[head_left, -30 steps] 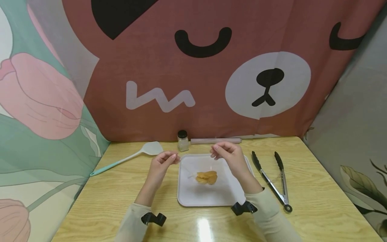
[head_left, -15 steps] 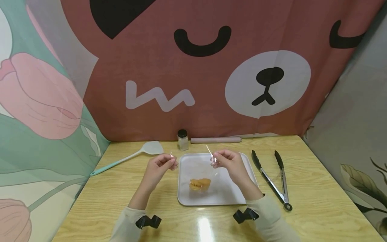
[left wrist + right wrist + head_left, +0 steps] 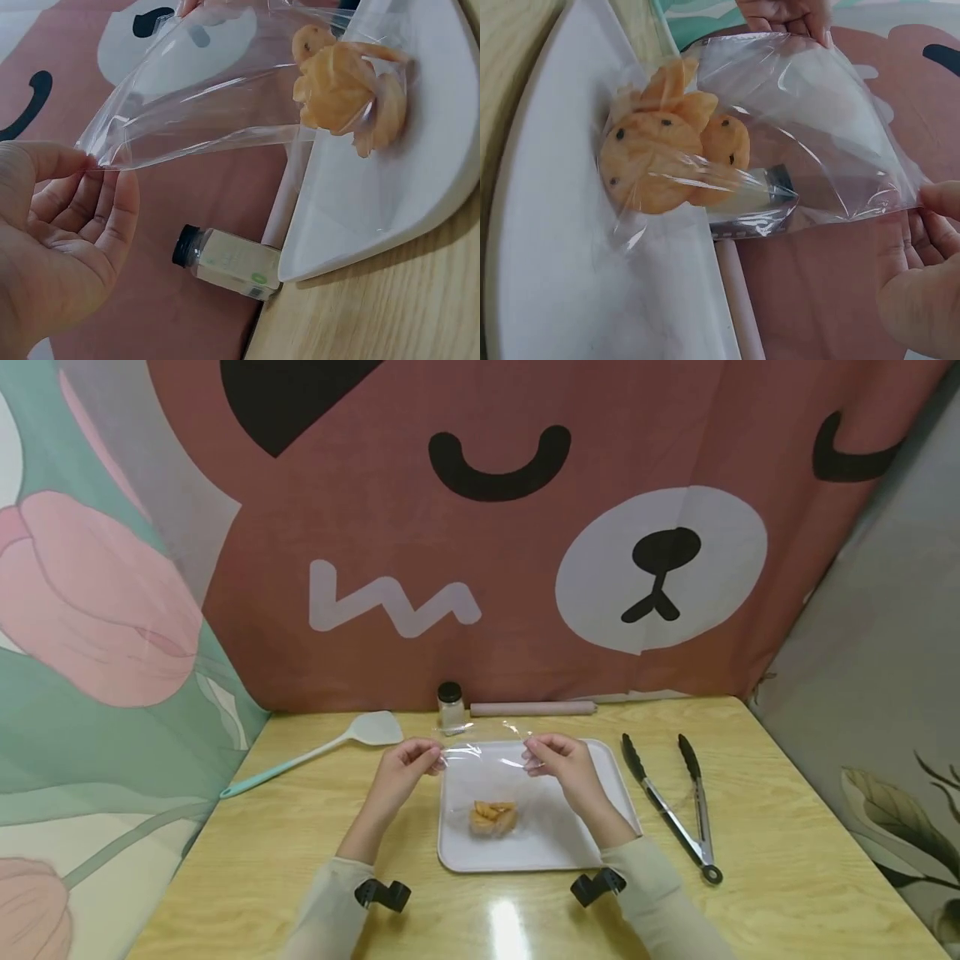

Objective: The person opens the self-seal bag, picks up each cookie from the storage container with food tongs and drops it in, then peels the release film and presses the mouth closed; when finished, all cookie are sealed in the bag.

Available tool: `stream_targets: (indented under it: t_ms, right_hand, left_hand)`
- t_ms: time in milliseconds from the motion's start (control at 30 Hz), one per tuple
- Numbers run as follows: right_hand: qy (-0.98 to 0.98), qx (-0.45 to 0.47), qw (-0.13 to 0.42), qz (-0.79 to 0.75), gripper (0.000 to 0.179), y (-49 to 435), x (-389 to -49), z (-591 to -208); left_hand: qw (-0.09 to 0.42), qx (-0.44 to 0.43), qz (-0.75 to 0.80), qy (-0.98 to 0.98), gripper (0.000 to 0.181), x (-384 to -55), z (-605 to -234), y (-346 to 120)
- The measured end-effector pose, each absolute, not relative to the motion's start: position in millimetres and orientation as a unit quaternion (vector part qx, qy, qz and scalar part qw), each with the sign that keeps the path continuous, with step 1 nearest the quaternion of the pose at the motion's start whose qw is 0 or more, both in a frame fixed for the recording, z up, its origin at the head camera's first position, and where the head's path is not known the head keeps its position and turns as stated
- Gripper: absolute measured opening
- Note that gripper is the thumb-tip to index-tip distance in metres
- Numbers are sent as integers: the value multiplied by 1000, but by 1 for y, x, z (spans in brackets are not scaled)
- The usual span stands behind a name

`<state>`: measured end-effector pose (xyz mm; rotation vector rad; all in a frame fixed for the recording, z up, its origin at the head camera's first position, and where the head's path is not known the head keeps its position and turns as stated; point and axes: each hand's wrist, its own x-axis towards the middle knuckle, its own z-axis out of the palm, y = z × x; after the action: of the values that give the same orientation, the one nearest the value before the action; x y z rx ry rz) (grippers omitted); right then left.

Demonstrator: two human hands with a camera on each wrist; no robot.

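Note:
A clear plastic bag (image 3: 480, 760) is stretched between both hands above the white tray (image 3: 570, 852). My left hand (image 3: 405, 768) pinches one upper corner between thumb and forefinger, its other fingers loosely bent in the left wrist view. At the opposite corner my right hand (image 3: 566, 768) pinches the bag likewise. Several round orange-brown crackers (image 3: 649, 161) with dark specks lie bunched at the bottom of the bag, close over the tray. Through the film in the right wrist view shows the small jar (image 3: 232, 262) with a black lid.
A pale spatula with a turquoise handle (image 3: 277, 772) lies on the table at the left. Open tongs (image 3: 675, 818) with black tips lie right of the tray. Behind the tray are the jar and a pale rolling-pin-like rod (image 3: 532, 708). A printed cloth (image 3: 510, 543) hangs behind.
The crackers have dropped toward the tray's front and bunched together. The bag's top edge, barely visible earlier, now spans taut between the hands. Both hands keep roughly their places.

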<state>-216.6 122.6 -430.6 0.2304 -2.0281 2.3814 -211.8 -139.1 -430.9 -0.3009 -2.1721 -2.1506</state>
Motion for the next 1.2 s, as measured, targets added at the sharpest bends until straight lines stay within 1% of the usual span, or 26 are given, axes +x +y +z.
stream_targets:
  t_ms: [200, 367, 533, 667, 900, 1100, 1200]
  right_hand:
    - [-665, 58, 3, 745, 34, 125, -223, -433]
    - [-663, 71, 2, 745, 30, 124, -229, -431]
    - [-654, 81, 1, 752, 33, 123, -233, -428]
    - [-655, 79, -5, 752, 34, 123, -235, -428]
    - [-654, 72, 0, 753, 30, 124, -235, -426]
    - [-656, 88, 0, 749, 29, 128, -234, -427]
    - [-655, 98, 3, 749, 26, 129, -233, -429]
  left_hand:
    - [44, -104, -704, -701, 20, -218, -435, -135]
    - [66, -100, -712, -692, 21, -223, -432, -133]
    - [72, -115, -705, -696, 22, -227, -431, -135]
    - [67, -127, -696, -704, 23, -228, -430, -139]
    - [51, -148, -673, -723, 22, -228, -426, -145]
    - [26, -179, -654, -734, 22, -227, -423, -149]
    - [19, -196, -644, -739, 22, -227, -422, -151]
